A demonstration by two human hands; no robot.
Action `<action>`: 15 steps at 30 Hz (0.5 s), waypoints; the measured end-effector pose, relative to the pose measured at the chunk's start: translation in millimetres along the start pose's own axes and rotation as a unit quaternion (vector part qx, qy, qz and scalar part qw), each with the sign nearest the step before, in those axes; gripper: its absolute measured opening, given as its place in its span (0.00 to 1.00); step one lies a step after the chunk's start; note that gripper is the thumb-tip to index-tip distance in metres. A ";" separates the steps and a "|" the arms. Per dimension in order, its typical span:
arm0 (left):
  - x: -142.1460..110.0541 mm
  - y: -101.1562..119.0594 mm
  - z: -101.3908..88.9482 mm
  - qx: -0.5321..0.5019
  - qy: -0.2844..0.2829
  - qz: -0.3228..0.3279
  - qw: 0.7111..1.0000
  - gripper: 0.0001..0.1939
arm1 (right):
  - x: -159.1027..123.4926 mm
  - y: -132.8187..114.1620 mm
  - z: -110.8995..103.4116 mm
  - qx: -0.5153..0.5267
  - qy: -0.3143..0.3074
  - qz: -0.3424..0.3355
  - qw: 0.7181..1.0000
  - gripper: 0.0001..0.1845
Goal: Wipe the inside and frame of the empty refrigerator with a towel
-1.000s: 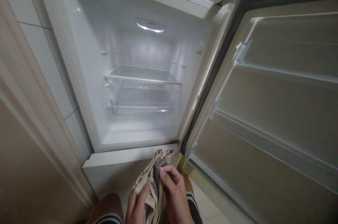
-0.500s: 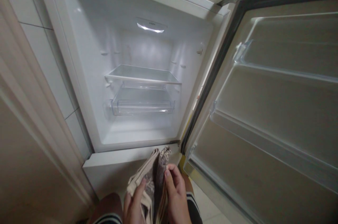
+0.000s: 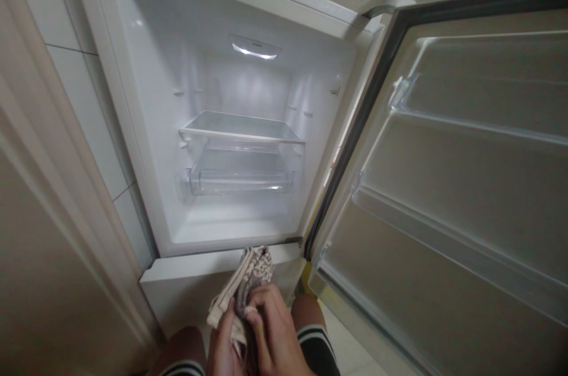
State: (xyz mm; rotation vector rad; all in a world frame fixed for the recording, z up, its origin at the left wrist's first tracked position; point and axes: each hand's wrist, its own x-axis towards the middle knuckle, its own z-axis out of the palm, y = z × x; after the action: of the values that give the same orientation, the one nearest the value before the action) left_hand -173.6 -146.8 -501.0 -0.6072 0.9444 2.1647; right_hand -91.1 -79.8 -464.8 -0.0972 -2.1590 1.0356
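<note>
Both my hands hold a beige patterned cloth (image 3: 251, 272) at the bottom of the view, just below the open fridge compartment. My left hand (image 3: 224, 346) grips the cloth's left side from beneath. My right hand (image 3: 273, 331) lies over its right side with fingers curled onto the fabric. The cloth is bunched and folded, and its top end sticks up in front of the fridge's lower front panel (image 3: 190, 281).
The lit fridge interior has a glass shelf (image 3: 242, 126) and a clear drawer (image 3: 242, 178) under it. The fridge door (image 3: 448, 187) stands open at right with moulded door racks. A tiled wall (image 3: 84, 98) and a beige panel are at left. My knees show below.
My right hand has slid left over the cloth, folding it tighter. The cloth's top end has shifted left and a little up.
</note>
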 end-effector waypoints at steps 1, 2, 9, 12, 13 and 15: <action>3.0 -2.7 -4.2 0.009 -0.011 -0.003 1.000 0.21 | -1.1 0.7 3.4 -0.002 -0.002 -0.012 1.000 0.07; 6.1 -5.1 -9.1 0.024 -0.027 0.000 0.999 0.20 | -2.3 1.5 6.0 -0.001 0.000 -0.018 1.000 0.07; 14.4 -13.8 -35.6 0.112 -0.120 0.103 0.981 0.23 | -3.8 3.6 3.4 0.073 -0.037 0.038 0.996 0.11; 12.0 -16.1 -36.0 0.141 -0.119 0.107 0.977 0.32 | -7.2 8.9 -2.3 0.118 -0.029 0.097 0.988 0.17; 11.9 -17.3 -36.1 0.152 -0.115 0.108 0.976 0.33 | -9.5 11.5 -3.6 0.132 -0.016 0.121 0.984 0.19; 13.7 -20.3 -38.3 0.178 -0.105 0.111 0.972 0.34 | -15.4 17.6 -4.0 0.162 0.008 0.169 0.972 0.22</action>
State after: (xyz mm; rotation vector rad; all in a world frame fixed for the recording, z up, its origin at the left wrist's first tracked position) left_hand -162.1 -160.5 -542.8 -0.1001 1.2924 2.1220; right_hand -81.3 -70.9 -484.5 -0.3253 -1.9683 1.5633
